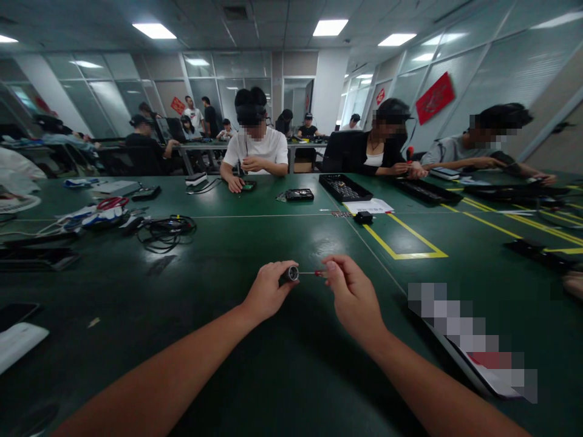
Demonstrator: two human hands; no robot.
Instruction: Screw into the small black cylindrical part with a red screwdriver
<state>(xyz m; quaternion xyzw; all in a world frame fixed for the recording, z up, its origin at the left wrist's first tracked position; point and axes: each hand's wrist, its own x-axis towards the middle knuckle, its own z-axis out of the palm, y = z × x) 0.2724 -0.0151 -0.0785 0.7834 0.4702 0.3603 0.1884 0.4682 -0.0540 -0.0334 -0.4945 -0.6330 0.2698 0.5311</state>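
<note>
Left hand (266,291): closed around a small dark cylinder with a silvery end face (290,274), held just above the dark green table top (228,255), near centre, silvery end turned right. Slim tool with a thin metal shaft and red grip (314,274) lies level between the two hands, its shaft reaching the cylinder's end face; whether the tip actually enters, cannot tell. Right hand (353,297): fingertips pinched on the red grip, just right of the cylinder.

Surroundings, left to right. Near left edge: flat white object (18,343), with a black phone (16,312) just beyond it. Farther back on the left: loose tangle of black cables (166,230). Far side, centre: a person in a white T-shirt (257,152) is seated, both hands low at the table. Right of them: black rectangular tray (345,188), and a white paper sheet (368,206) beside it. Yellow tape outline (405,243) is marked on the table, right of centre. Two more people are seated at far right.
</note>
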